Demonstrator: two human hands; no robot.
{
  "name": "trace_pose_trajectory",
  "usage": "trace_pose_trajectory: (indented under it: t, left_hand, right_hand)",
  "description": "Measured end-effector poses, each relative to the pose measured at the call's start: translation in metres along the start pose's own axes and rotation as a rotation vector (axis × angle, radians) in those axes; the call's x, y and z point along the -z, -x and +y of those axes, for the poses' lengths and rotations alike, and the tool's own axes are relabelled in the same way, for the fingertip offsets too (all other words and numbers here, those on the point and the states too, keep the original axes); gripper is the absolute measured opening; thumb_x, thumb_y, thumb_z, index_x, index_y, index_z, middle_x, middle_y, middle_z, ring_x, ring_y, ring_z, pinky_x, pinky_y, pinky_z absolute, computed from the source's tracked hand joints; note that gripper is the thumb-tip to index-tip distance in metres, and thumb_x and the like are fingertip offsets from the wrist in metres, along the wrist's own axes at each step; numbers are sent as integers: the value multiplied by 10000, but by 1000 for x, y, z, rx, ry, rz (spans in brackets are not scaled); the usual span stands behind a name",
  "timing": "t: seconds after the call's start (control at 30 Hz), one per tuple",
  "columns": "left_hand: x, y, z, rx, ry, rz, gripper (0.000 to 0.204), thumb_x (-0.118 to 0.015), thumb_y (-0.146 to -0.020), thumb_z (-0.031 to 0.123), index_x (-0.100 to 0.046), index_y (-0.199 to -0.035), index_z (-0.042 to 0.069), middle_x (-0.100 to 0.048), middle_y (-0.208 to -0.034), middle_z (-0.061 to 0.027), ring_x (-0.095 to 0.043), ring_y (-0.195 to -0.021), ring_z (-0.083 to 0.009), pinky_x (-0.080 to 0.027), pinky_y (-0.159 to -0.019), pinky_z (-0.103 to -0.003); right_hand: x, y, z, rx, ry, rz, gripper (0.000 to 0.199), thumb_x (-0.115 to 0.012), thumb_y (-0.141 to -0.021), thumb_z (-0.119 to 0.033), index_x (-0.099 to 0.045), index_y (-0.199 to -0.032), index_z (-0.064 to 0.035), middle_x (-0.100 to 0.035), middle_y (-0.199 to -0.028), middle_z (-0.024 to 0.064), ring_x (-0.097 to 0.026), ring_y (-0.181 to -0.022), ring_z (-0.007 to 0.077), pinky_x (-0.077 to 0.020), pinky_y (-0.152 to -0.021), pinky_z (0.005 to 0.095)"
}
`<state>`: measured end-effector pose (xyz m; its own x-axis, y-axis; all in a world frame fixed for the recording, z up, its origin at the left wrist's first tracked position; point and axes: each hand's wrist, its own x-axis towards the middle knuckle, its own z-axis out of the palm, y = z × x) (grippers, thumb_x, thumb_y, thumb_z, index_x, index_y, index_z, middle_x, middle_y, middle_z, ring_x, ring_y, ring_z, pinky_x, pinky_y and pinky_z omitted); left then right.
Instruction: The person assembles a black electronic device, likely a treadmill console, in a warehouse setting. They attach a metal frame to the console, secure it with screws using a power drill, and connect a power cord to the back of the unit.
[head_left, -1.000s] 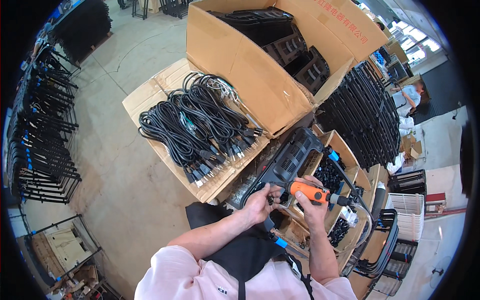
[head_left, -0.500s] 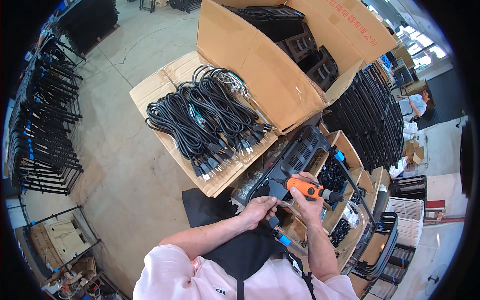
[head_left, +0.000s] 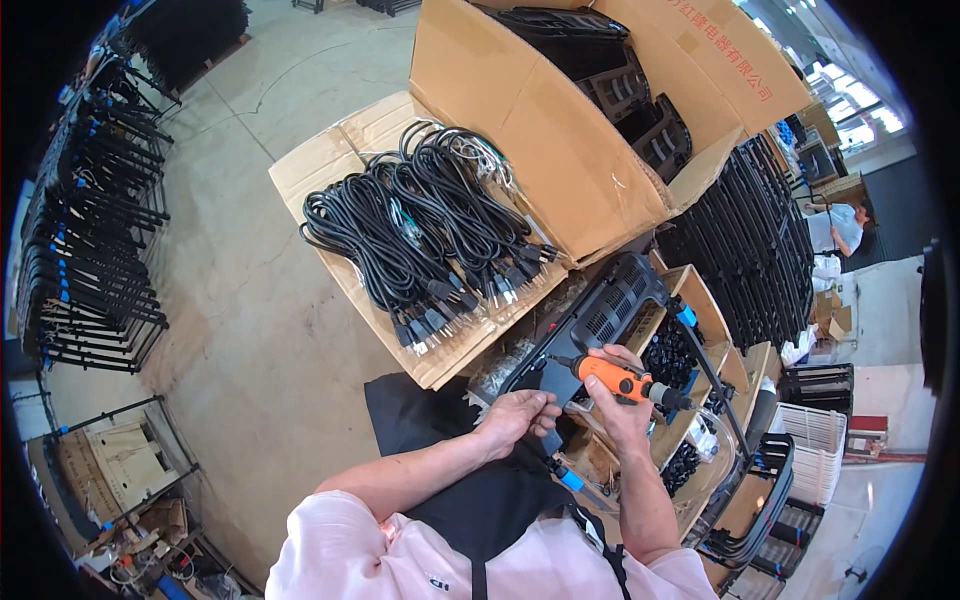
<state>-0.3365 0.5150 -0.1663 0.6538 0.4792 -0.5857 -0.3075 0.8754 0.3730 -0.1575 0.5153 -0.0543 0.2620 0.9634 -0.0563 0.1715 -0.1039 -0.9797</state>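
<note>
My right hand (head_left: 622,405) is wrapped round an orange and black electric screwdriver (head_left: 608,378), its bit pointing left over a black plastic housing (head_left: 612,312) with vent slots. Just left of and below the tool, my left hand (head_left: 516,420) has its fingers curled together over the near edge of the housing. Whatever lies between those fingertips is too small to tell. The housing sits within a black tubular frame (head_left: 715,380) that has blue tape on it.
Left of the housing, bundled black power cords (head_left: 420,240) lie on a cardboard flap (head_left: 300,170). A big carton (head_left: 540,130) holds black plastic parts. Wooden bins (head_left: 715,335) of small black parts stand at the right. Stacked black frames (head_left: 745,250) rise behind. Another person (head_left: 838,228) sits far right.
The whole view has shifted slightly, moving the carton and cords a little rightward. My left fingers have curled slightly differently; the screwdriver stays in my right hand at nearly the same spot.
</note>
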Motion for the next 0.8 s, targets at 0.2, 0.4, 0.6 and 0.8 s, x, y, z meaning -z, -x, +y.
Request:
trace_pose_trajectory:
  t: [0.2, 0.4, 0.6, 0.8]
  left_hand:
    - [6, -3, -5, -61, -46, -27, 243, -533, -1153, 232, -648, -1232, 33, -739, -1049, -63, -694, -844, -113, -581, -705, -265]
    - [0, -3, -4, -17, 109, 3, 211, -568, -1138, 230, -683, -1203, 65, -756, -1015, -38, -697, -788, -112, -567, -674, -253]
    - [-1, -4, -1, 33, 224, 40, 224, -575, -1134, 264, -690, -1174, 77, -718, -1005, -25, -649, -814, -133, -536, -715, -284]
    - [0, -9, 3, 8, 501, 78, 242, -573, -1133, 310, -668, -1165, 90, -655, -928, 6, -604, -807, -135, -522, -714, -284]
  right_hand:
    - [-8, -5, -10, -21, 110, -58, 457, -788, -917, -3, -598, -1332, 26, -696, -1323, 174, -680, -1210, 228, -554, -1060, 366]
    - [-10, -12, 6, 80, 93, -67, 356, -794, -914, 2, -647, -1237, 26, -704, -1296, 164, -688, -1173, 205, -560, -1033, 346]
    - [-9, -10, -5, 6, 58, -29, 442, -792, -907, 14, -619, -1313, 30, -714, -1296, 165, -691, -1181, 203, -561, -1044, 349]
    - [10, 32, -38, -36, -96, 12, 565, -802, -886, -4, -557, -1395, 24, -712, -1313, 209, -696, -1221, 273, -554, -1086, 412]
